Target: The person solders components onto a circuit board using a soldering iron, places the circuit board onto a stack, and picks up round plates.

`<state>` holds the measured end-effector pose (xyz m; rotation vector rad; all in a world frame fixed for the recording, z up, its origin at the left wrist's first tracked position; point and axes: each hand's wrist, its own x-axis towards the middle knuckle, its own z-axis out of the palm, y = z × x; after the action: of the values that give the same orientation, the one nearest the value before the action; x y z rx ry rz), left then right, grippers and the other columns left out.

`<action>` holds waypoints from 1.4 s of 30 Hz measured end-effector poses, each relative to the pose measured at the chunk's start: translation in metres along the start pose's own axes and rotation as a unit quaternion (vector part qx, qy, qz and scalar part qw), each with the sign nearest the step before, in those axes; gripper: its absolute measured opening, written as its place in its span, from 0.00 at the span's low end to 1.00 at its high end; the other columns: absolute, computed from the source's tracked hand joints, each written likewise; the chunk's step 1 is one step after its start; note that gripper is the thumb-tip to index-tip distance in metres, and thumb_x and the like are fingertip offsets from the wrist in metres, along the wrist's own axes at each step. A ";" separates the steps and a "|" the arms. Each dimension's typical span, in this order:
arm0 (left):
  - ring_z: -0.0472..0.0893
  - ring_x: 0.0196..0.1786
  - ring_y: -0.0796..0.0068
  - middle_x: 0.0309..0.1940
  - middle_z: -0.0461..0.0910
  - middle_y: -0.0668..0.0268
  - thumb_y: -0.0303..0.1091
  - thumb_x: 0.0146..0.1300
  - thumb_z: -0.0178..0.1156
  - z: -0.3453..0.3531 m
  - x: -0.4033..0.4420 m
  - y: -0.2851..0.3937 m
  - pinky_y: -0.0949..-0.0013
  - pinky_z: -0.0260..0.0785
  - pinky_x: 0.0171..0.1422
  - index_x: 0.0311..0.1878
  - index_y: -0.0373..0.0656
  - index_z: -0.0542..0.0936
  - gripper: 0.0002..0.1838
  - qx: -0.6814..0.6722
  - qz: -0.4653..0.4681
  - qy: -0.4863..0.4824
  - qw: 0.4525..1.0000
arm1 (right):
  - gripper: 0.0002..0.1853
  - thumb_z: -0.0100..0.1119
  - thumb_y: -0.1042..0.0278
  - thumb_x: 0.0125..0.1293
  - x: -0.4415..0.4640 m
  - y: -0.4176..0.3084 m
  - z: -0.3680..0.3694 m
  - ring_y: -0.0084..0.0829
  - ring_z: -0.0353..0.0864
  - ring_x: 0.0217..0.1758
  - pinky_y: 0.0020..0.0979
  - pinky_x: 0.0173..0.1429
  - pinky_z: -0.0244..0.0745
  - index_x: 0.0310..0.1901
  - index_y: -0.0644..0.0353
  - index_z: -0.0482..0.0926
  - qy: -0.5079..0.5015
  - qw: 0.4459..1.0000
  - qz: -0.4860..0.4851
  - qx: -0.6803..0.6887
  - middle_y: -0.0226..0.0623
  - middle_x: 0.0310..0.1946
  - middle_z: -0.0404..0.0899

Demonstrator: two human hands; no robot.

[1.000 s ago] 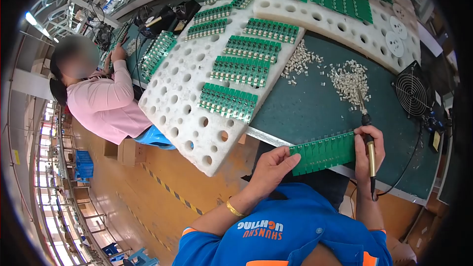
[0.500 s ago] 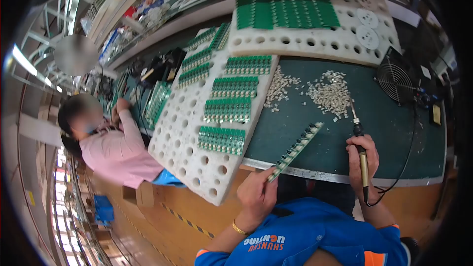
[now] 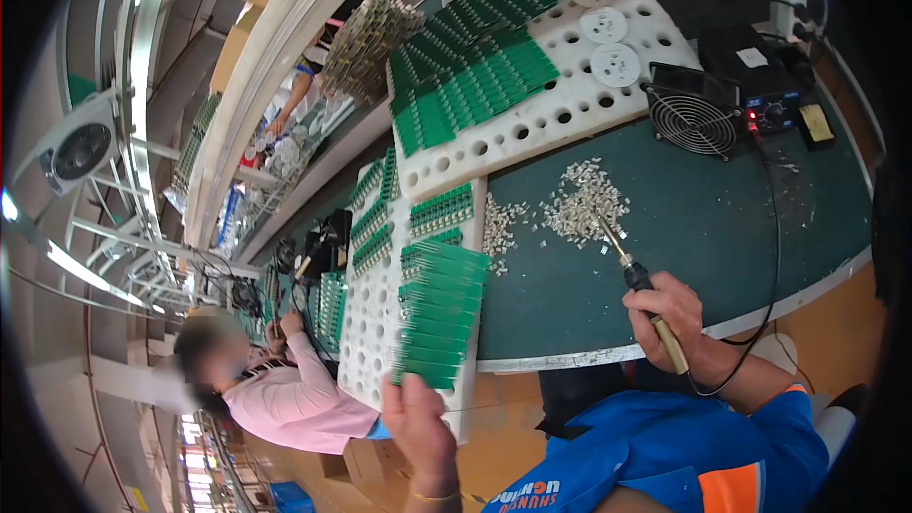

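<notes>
My left hand (image 3: pixel 418 423) is closed on the lower end of a green circuit board panel (image 3: pixel 442 323), its broad green face turned toward me and slightly blurred. The panel is in front of the near foam board and hides part of the boards there. In my right hand (image 3: pixel 670 313) is a soldering iron (image 3: pixel 636 274), fingers wrapped round its handle. The iron's tip points up and left at the edge of a pile of small white components (image 3: pixel 581 201). A smaller heap of the same parts (image 3: pixel 500 230) lies to the left.
Populated circuit boards (image 3: pixel 442 211) rest on the near holed foam board (image 3: pixel 361 328). Bare green panels (image 3: pixel 475 85) and white discs (image 3: pixel 616 64) cover the far foam board (image 3: pixel 541 119). A fan (image 3: pixel 693 122) and soldering station (image 3: pixel 774 112) stand right. A person in pink (image 3: pixel 294 399) works at left.
My left hand has swung left with the circuit board panel and turned it from edge-on to face-on. The soldering iron's tip has shifted to the pile. The camera view has turned.
</notes>
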<state>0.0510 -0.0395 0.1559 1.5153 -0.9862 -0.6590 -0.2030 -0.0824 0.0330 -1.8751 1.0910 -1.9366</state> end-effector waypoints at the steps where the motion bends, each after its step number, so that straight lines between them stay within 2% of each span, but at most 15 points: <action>1: 0.57 0.19 0.91 0.19 0.64 0.78 0.33 0.73 0.48 0.009 0.008 0.021 0.81 0.49 0.21 0.40 0.45 0.70 0.05 -0.057 -0.002 -0.019 0.998 | 0.14 0.61 0.84 0.52 -0.001 -0.001 -0.004 0.32 0.71 0.21 0.30 0.24 0.67 0.41 0.60 0.76 -0.005 1.000 -0.009 -0.002 0.39 0.25 0.73; 4: 0.51 0.15 0.90 0.17 0.55 0.81 0.35 0.75 0.48 0.017 0.026 0.047 0.79 0.44 0.17 0.34 0.51 0.66 0.09 -0.200 -0.025 -0.072 0.977 | 0.15 0.62 0.84 0.51 -0.002 0.000 -0.015 0.32 0.70 0.20 0.30 0.23 0.66 0.41 0.60 0.76 0.008 1.000 -0.025 -0.009 0.37 0.24 0.72; 7: 0.51 0.16 0.88 0.15 0.53 0.80 0.34 0.75 0.47 0.040 0.035 0.046 0.79 0.44 0.18 0.33 0.52 0.65 0.10 -0.263 -0.038 -0.139 0.954 | 0.16 0.62 0.84 0.51 -0.003 0.000 -0.027 0.32 0.70 0.20 0.31 0.23 0.66 0.42 0.60 0.76 0.013 1.000 -0.014 -0.008 0.37 0.24 0.72; 11: 0.53 0.18 0.87 0.17 0.55 0.79 0.35 0.75 0.48 0.060 0.029 0.020 0.79 0.48 0.21 0.32 0.51 0.66 0.11 -0.310 -0.098 -0.071 0.943 | 0.16 0.63 0.84 0.52 -0.007 0.001 -0.034 0.33 0.71 0.20 0.31 0.23 0.66 0.43 0.60 0.76 -0.018 1.000 0.003 0.008 0.37 0.25 0.71; 17: 0.60 0.25 0.85 0.23 0.62 0.74 0.35 0.74 0.51 0.112 0.054 0.012 0.78 0.54 0.27 0.33 0.49 0.65 0.11 -0.326 -0.114 -0.174 0.922 | 0.16 0.63 0.83 0.54 -0.007 -0.001 -0.045 0.33 0.70 0.20 0.31 0.21 0.64 0.44 0.60 0.76 -0.050 0.998 -0.042 -0.007 0.35 0.23 0.70; 22: 0.65 0.27 0.82 0.26 0.70 0.72 0.37 0.73 0.51 0.202 0.105 0.009 0.76 0.58 0.29 0.34 0.48 0.66 0.10 -0.329 -0.202 -0.243 0.890 | 0.19 0.65 0.81 0.50 -0.017 0.001 -0.063 0.32 0.68 0.18 0.32 0.20 0.63 0.45 0.55 0.76 -0.063 0.994 -0.061 -0.067 0.34 0.22 0.69; 23: 0.65 0.27 0.82 0.26 0.70 0.72 0.37 0.73 0.51 0.223 0.114 0.010 0.76 0.58 0.29 0.34 0.48 0.66 0.10 -0.333 -0.197 -0.254 0.886 | 0.20 0.66 0.79 0.46 -0.022 0.002 -0.066 0.32 0.69 0.18 0.32 0.20 0.64 0.44 0.53 0.77 -0.061 0.993 -0.056 -0.083 0.33 0.22 0.69; 27: 0.65 0.27 0.81 0.27 0.71 0.72 0.35 0.74 0.47 0.303 0.155 0.019 0.75 0.57 0.28 0.34 0.45 0.69 0.10 -0.339 -0.221 -0.250 0.880 | 0.18 0.67 0.78 0.42 -0.018 0.008 -0.086 0.30 0.69 0.19 0.29 0.20 0.64 0.39 0.52 0.80 -0.092 0.986 -0.089 -0.103 0.30 0.21 0.67; 32: 0.66 0.24 0.81 0.24 0.71 0.73 0.36 0.75 0.44 0.393 0.220 0.025 0.75 0.57 0.27 0.33 0.46 0.70 0.12 -0.318 -0.229 -0.259 0.883 | 0.18 0.67 0.76 0.42 -0.013 0.013 -0.109 0.30 0.69 0.19 0.29 0.20 0.64 0.38 0.51 0.80 -0.082 0.981 -0.067 -0.161 0.30 0.20 0.65; 34: 0.67 0.23 0.81 0.22 0.71 0.74 0.37 0.75 0.43 0.423 0.243 0.024 0.74 0.58 0.27 0.31 0.47 0.70 0.14 -0.336 -0.240 -0.256 0.874 | 0.17 0.68 0.75 0.42 -0.013 0.014 -0.112 0.30 0.69 0.19 0.30 0.21 0.65 0.38 0.51 0.80 -0.109 0.982 -0.049 -0.148 0.30 0.20 0.65; 35: 0.68 0.24 0.80 0.24 0.72 0.73 0.36 0.75 0.42 0.434 0.251 0.025 0.74 0.60 0.29 0.33 0.45 0.72 0.14 -0.331 -0.255 -0.257 0.872 | 0.18 0.68 0.74 0.43 -0.016 0.017 -0.114 0.31 0.70 0.19 0.30 0.21 0.66 0.40 0.51 0.80 -0.138 0.980 -0.050 -0.133 0.29 0.21 0.66; 38: 0.73 0.28 0.80 0.29 0.78 0.71 0.34 0.75 0.41 0.464 0.264 0.023 0.73 0.62 0.32 0.39 0.43 0.75 0.13 -0.363 -0.266 -0.265 0.853 | 0.19 0.69 0.72 0.44 -0.008 0.015 -0.112 0.31 0.70 0.19 0.30 0.22 0.66 0.42 0.50 0.81 -0.122 0.984 -0.029 -0.130 0.30 0.21 0.66; 39: 0.78 0.34 0.79 0.36 0.82 0.68 0.32 0.75 0.39 0.479 0.266 0.025 0.73 0.65 0.36 0.44 0.40 0.76 0.14 -0.396 -0.265 -0.269 0.837 | 0.19 0.69 0.71 0.45 -0.013 0.018 -0.112 0.30 0.71 0.20 0.29 0.22 0.66 0.43 0.50 0.81 -0.123 0.982 -0.025 -0.141 0.29 0.21 0.66; 40: 0.78 0.34 0.79 0.36 0.82 0.68 0.32 0.75 0.39 0.483 0.269 0.027 0.73 0.65 0.36 0.44 0.40 0.76 0.14 -0.397 -0.269 -0.270 0.835 | 0.19 0.69 0.71 0.45 -0.012 0.019 -0.112 0.30 0.71 0.20 0.29 0.22 0.66 0.43 0.50 0.81 -0.124 0.982 -0.022 -0.144 0.29 0.21 0.66; 42: 0.81 0.34 0.78 0.44 0.83 0.65 0.32 0.74 0.42 0.483 0.268 0.029 0.72 0.68 0.33 0.47 0.41 0.73 0.10 -0.344 -0.272 -0.317 0.841 | 0.20 0.70 0.70 0.45 -0.010 0.018 -0.113 0.30 0.71 0.20 0.29 0.22 0.66 0.44 0.49 0.81 -0.131 0.983 -0.005 -0.125 0.30 0.21 0.66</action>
<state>-0.2319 -0.5140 0.1247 0.9013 -0.6364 -1.7972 -0.3125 -0.0493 0.0248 -2.1921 1.2892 -1.5577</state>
